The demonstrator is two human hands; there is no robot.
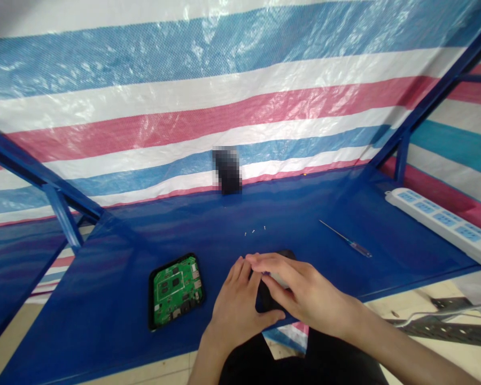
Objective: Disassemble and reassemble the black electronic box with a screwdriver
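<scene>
Right hand half-curled, left hand loosely extended, over black object; grip unclear. Circuit board: markings illegible.

Three screws, one circuit board, one dark piece, one screwdriver, one power strip.

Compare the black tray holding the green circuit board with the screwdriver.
The black tray is broad and squarish; the screwdriver is long and slim. The tray lies left of the left hand; the screwdriver lies right of the right hand. Both rest on the blue table, with neither hand touching them.
</scene>
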